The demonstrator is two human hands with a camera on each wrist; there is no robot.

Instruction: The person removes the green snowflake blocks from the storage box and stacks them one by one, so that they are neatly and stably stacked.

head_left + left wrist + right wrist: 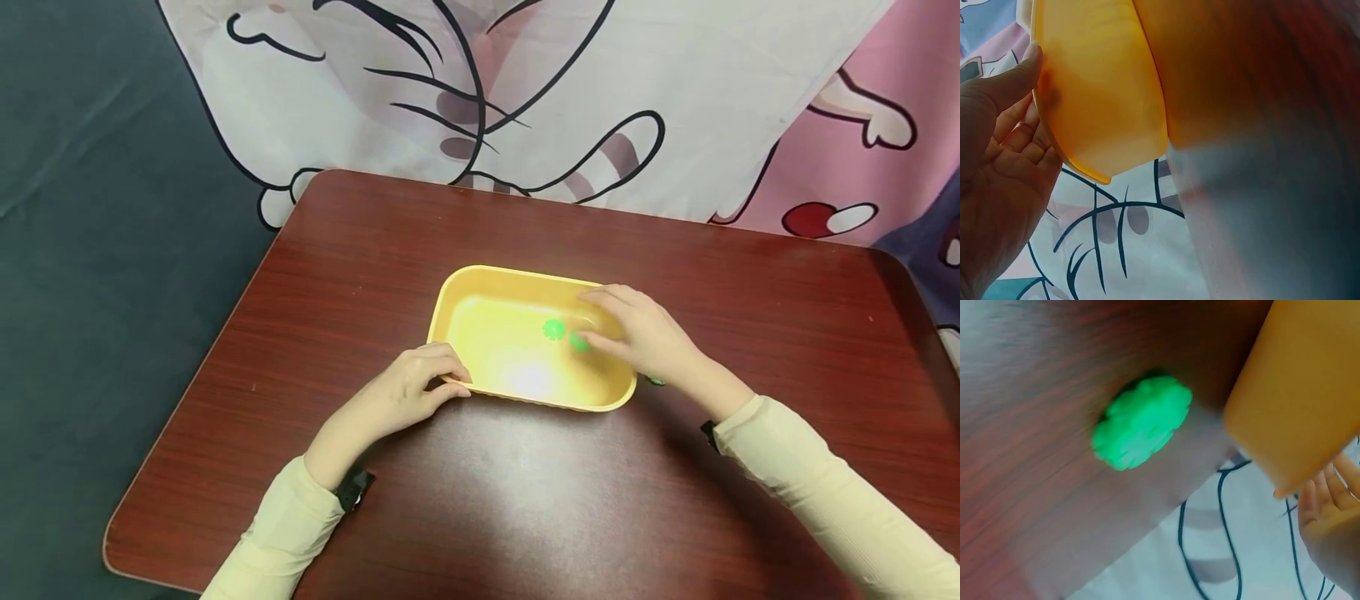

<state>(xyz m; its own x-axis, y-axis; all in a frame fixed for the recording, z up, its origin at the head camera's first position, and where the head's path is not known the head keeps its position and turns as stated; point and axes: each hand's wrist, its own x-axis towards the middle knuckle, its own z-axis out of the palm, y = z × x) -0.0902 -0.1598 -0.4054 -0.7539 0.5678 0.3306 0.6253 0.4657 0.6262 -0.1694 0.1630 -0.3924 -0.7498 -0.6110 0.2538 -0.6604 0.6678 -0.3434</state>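
Observation:
A yellow plastic basin [487,350] sits on the table, with two small green flower-shaped pieces [553,329] on its floor. At its near left corner my left hand [412,387] pinches the rim, fingertips inside and thumb outside; the left wrist view shows this grip too. My right hand [648,333] reaches over the right end, thumb and fingers spread apart inside the basin. Its thumb is close to one green piece; whether they touch I cannot tell. Outside the basin, a bumpy green lump [1141,422] lies on the table, mostly hidden under my right wrist in the head view.
The dark red wooden table [360,250] has rounded corners. Behind it hangs a white and pink cartoon-printed cloth [570,75], and a dark green cloth [112,208] covers the left side. Each wrist wears a black strap.

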